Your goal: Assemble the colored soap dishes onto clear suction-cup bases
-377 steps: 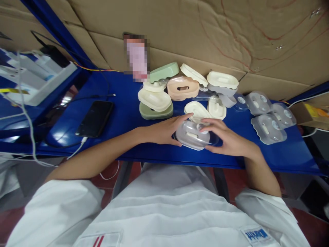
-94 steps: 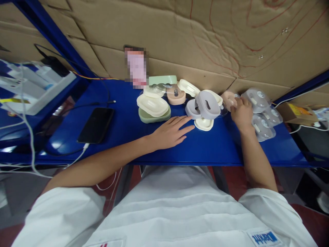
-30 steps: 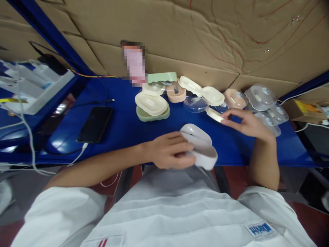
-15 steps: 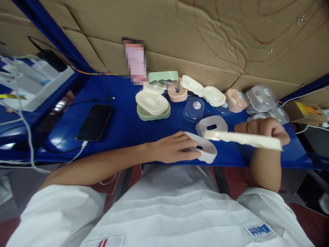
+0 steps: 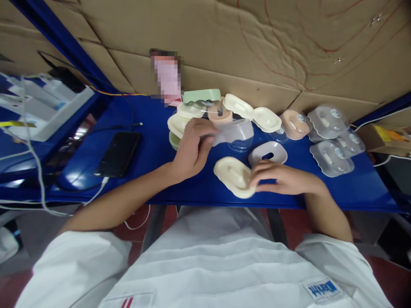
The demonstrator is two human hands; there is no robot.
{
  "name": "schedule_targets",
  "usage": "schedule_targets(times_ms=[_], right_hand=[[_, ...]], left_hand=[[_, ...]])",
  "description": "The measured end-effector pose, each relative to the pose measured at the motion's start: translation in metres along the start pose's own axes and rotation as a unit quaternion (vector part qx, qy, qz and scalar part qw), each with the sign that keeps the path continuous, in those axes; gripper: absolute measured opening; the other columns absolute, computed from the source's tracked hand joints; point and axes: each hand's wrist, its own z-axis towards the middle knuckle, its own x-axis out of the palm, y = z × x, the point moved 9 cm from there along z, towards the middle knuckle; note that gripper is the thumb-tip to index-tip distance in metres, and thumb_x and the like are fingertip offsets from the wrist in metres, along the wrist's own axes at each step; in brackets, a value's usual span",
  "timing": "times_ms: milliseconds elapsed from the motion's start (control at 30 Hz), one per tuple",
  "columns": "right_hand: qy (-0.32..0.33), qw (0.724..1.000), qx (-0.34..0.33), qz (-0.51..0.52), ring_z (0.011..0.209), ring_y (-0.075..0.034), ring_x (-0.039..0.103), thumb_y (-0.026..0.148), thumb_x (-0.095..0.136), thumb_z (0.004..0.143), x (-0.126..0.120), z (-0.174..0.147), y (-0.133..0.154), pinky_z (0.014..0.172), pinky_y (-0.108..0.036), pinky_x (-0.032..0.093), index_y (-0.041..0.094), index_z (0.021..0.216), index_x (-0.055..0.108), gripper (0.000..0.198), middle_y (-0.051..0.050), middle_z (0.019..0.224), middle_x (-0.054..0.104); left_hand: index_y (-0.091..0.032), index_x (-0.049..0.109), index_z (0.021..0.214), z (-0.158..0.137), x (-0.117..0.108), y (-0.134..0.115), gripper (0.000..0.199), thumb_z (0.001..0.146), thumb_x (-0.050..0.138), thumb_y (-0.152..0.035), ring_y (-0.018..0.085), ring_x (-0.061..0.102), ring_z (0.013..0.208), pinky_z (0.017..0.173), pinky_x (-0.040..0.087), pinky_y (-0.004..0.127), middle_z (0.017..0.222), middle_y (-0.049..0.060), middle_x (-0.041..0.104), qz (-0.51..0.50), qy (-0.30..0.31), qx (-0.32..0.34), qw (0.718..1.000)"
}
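1. Cream dish [image 5: 231, 176]: oval, its length slanting across the near part of the worktop [image 5: 192, 192], directly in front of me. A raised form runs along its middle. Whether its underside touches the surface, I cannot tell.

2. Right grip [image 5: 281, 177]: my fingers are bent and pinch the cream dish at its right end.

3. Left grip [image 5: 194, 149]: my fingers curl toward the thumb, pinching the left end of a lilac-grey piece [image 5: 236, 130]. This piece is tilted and blurred; its details are unclear.

4. Clear cover [image 5: 240, 146]: on the worktop, partly hidden behind the lilac-grey piece.

5. Slotted case [image 5: 280, 153]: pale lilac, with a dark opening in its middle, lying just beyond my right grip.

6. Back row, from left to right: a light green piece [image 5: 202, 95], an orange case [image 5: 215, 113], a second cream dish [image 5: 238, 106], a third cream dish [image 5: 266, 119] and a peach case [image 5: 293, 124] under a transparent lid.

7. Right side: grey cases [image 5: 332, 159] with transparent lids, grouped closely together.

8. Left side: a fourth cream dish [image 5: 177, 124] above a green case [image 5: 174, 140], both partly covered by my left grip; farther left, a black phone [image 5: 118, 153] lies flat, with a white cable [image 5: 104, 181] at its near end.
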Motion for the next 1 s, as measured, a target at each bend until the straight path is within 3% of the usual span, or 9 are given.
schedule_targets(times_ms=[100, 167, 300, 400, 533, 633, 833, 900, 1000], right_hand=[[0.012, 1.000, 0.007, 0.016, 0.116, -0.026, 0.070, 0.039, 0.060, 0.108, 0.023, 0.034, 0.009, 0.105, -0.046, 0.053, 0.032, 0.119, 0.080, 0.024, -0.006, 0.121, 0.078], [-0.032, 0.999, 0.028, 0.003, 0.116, -0.027, 0.070, 0.033, 0.058, 0.107, 0.017, 0.043, 0.004, 0.106, -0.048, 0.052, 0.032, 0.116, 0.080, 0.024, -0.005, 0.121, 0.078], [-0.087, 0.993, 0.067, -0.032, 0.112, -0.028, 0.072, 0.040, 0.057, 0.108, -0.008, 0.034, -0.015, 0.105, -0.048, 0.053, 0.028, 0.111, 0.079, 0.026, -0.007, 0.114, 0.079], [-0.127, 0.982, 0.125, -0.058, 0.117, -0.030, 0.071, 0.044, 0.053, 0.109, -0.019, 0.024, -0.030, 0.106, -0.051, 0.052, 0.028, 0.122, 0.075, 0.030, -0.008, 0.122, 0.078], [-0.101, 0.988, 0.107, -0.054, 0.141, -0.035, 0.059, 0.061, 0.064, 0.102, 0.004, 0.031, -0.019, 0.118, -0.055, 0.045, 0.031, 0.148, 0.060, 0.055, -0.010, 0.150, 0.066], [-0.066, 0.993, 0.055, -0.082, 0.139, -0.037, 0.060, 0.064, 0.067, 0.099, 0.029, 0.045, 0.001, 0.119, -0.056, 0.041, 0.024, 0.155, 0.054, 0.070, -0.015, 0.151, 0.066], [-0.102, 0.981, 0.030, -0.159, 0.114, -0.029, 0.071, 0.046, 0.061, 0.108, 0.037, 0.054, 0.021, 0.100, -0.047, 0.047, 0.024, 0.141, 0.067, 0.040, -0.011, 0.123, 0.079], [-0.121, 0.978, 0.017, -0.169, 0.109, -0.027, 0.071, 0.046, 0.063, 0.108, 0.036, 0.054, 0.027, 0.097, -0.045, 0.048, 0.022, 0.136, 0.070, 0.038, -0.010, 0.117, 0.079], [-0.146, 0.970, 0.008, -0.194, 0.114, -0.028, 0.070, 0.046, 0.065, 0.107, 0.035, 0.056, 0.031, 0.101, -0.044, 0.047, 0.014, 0.135, 0.070, 0.043, -0.015, 0.123, 0.077]], left_hand=[[-0.031, 0.057, 0.134, -0.010, 0.018, -0.013, 0.029, 0.111, 0.039, -0.029, 0.026, 0.068, 0.103, 0.091, 0.056, 0.047, 0.110, 0.009, 0.069, 0.015, 0.080, 0.069, 0.994], [-0.030, 0.059, 0.131, -0.020, 0.030, -0.023, 0.029, 0.108, 0.043, -0.021, 0.024, 0.066, 0.098, 0.087, 0.053, 0.043, 0.111, 0.007, 0.070, 0.020, 0.119, 0.133, 0.984], [-0.025, 0.062, 0.129, -0.033, 0.049, -0.023, 0.034, 0.103, 0.045, -0.010, 0.024, 0.061, 0.104, 0.089, 0.048, 0.040, 0.119, 0.009, 0.069, 0.039, 0.176, 0.170, 0.969], [-0.023, 0.065, 0.128, -0.037, 0.064, -0.020, 0.039, 0.102, 0.043, -0.004, 0.025, 0.061, 0.109, 0.095, 0.048, 0.039, 0.121, 0.010, 0.069, 0.037, 0.256, 0.170, 0.951], [-0.019, 0.064, 0.132, -0.043, 0.076, -0.020, 0.034, 0.102, 0.050, -0.012, 0.028, 0.062, 0.112, 0.105, 0.047, 0.045, 0.121, 0.013, 0.069, 0.028, 0.352, 0.186, 0.917], [-0.019, 0.064, 0.134, -0.041, 0.076, -0.014, 0.035, 0.100, 0.059, -0.024, 0.031, 0.061, 0.119, 0.111, 0.045, 0.051, 0.129, 0.015, 0.067, 0.035, 0.367, 0.170, 0.914], [-0.018, 0.066, 0.130, -0.039, 0.077, -0.003, 0.032, 0.099, 0.064, -0.023, 0.033, 0.063, 0.128, 0.116, 0.049, 0.053, 0.132, 0.016, 0.067, 0.045, 0.362, 0.170, 0.915], [-0.016, 0.066, 0.130, -0.038, 0.076, 0.000, 0.032, 0.098, 0.065, -0.022, 0.033, 0.064, 0.131, 0.120, 0.049, 0.054, 0.134, 0.017, 0.068, 0.017, 0.361, 0.164, 0.918], [-0.019, 0.066, 0.134, -0.037, 0.076, 0.010, 0.034, 0.100, 0.065, -0.021, 0.032, 0.061, 0.142, 0.131, 0.038, 0.059, 0.142, 0.016, 0.068, -0.008, 0.357, 0.142, 0.923]])
